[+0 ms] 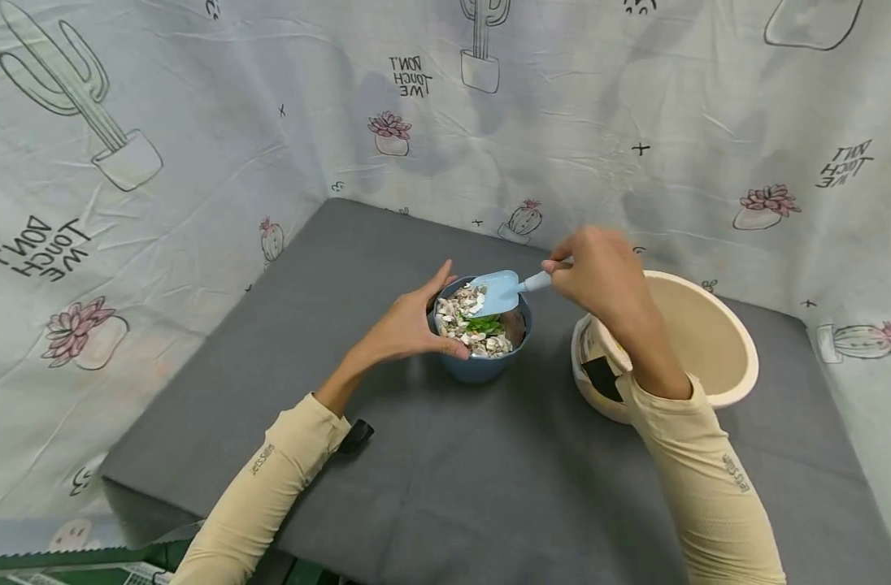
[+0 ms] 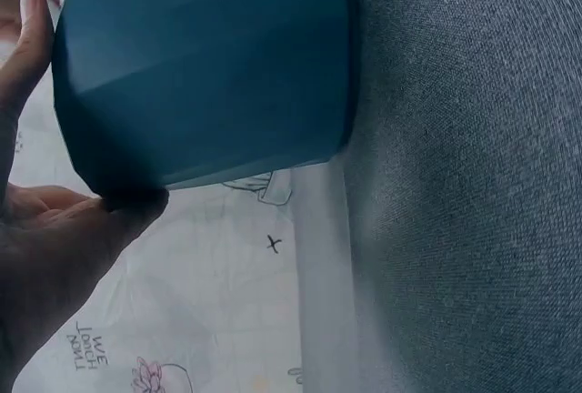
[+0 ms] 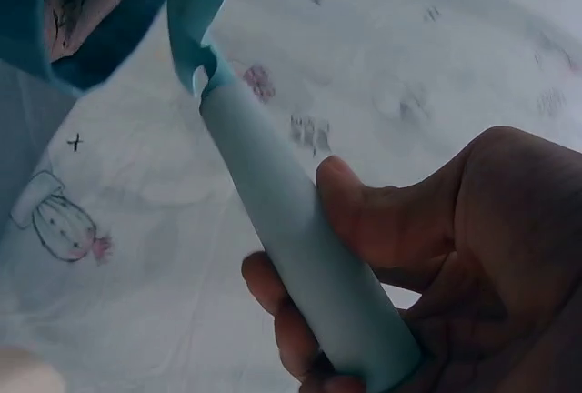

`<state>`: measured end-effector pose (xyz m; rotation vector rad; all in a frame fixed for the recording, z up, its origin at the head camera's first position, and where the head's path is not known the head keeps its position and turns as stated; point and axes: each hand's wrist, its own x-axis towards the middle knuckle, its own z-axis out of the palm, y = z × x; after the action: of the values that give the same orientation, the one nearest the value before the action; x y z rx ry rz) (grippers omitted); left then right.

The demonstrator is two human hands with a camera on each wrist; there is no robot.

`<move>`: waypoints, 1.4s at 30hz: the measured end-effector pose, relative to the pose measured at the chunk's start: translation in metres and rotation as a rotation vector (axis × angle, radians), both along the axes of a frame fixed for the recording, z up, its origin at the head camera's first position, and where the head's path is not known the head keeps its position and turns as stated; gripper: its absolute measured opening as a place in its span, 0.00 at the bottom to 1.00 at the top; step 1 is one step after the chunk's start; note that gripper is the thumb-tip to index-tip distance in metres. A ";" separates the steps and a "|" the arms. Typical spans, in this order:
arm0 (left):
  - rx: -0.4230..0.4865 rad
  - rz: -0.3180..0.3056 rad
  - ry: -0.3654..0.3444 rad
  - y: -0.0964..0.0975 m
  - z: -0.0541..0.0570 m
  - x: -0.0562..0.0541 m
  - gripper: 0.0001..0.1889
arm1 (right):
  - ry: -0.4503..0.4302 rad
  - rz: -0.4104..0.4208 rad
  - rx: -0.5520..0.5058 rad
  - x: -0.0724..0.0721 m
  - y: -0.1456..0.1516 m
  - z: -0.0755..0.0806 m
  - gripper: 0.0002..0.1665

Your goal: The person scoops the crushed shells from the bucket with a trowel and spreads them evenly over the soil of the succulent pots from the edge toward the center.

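Observation:
A blue faceted flower pot (image 1: 478,372) stands on the grey cloth, holding pale stone chips (image 1: 456,313) and a small green plant (image 1: 484,325). My left hand (image 1: 409,325) holds the pot from its left side, thumb and fingers spread around the rim; the left wrist view shows the pot's side (image 2: 209,75) close up. With my right hand (image 1: 599,268) I grip the handle (image 3: 282,220) of a light blue toy-like trowel (image 1: 498,291). Its blade is tilted over the pot's far side, above the chips and partly hiding them.
Right of the pot, partly behind my right forearm, sits a cream oval tub (image 1: 738,349) with a dark patch on its side. A small black object (image 1: 356,436) lies by my left sleeve. Printed white curtains (image 1: 562,97) hang behind the grey-covered table (image 1: 416,455).

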<state>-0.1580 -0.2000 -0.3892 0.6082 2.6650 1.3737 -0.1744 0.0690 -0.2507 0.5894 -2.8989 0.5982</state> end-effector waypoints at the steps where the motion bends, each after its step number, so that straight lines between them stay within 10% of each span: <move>1: 0.002 0.005 -0.001 0.001 0.000 0.000 0.82 | 0.023 0.004 0.017 0.000 -0.006 -0.001 0.11; 11: -0.014 0.042 -0.016 0.000 0.001 -0.002 0.82 | 0.330 0.090 0.195 0.008 -0.033 0.005 0.09; 21: -0.077 0.170 -0.029 0.013 0.007 0.009 0.72 | 0.496 0.141 0.120 0.016 -0.025 -0.001 0.06; 29: -0.197 0.333 0.075 0.044 0.009 0.038 0.76 | 0.576 0.079 -0.165 0.035 0.038 0.006 0.06; 35: -0.350 0.381 0.121 0.063 0.016 0.047 0.78 | 0.593 -0.051 -0.182 0.055 0.105 0.006 0.07; 42: -0.333 0.225 0.177 0.090 0.038 0.045 0.63 | 0.605 -0.107 0.042 0.062 0.167 -0.003 0.07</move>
<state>-0.1134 -0.1097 -0.3507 0.4205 3.0889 0.9158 -0.1121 0.2364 -0.2540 0.5066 -2.3547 0.2784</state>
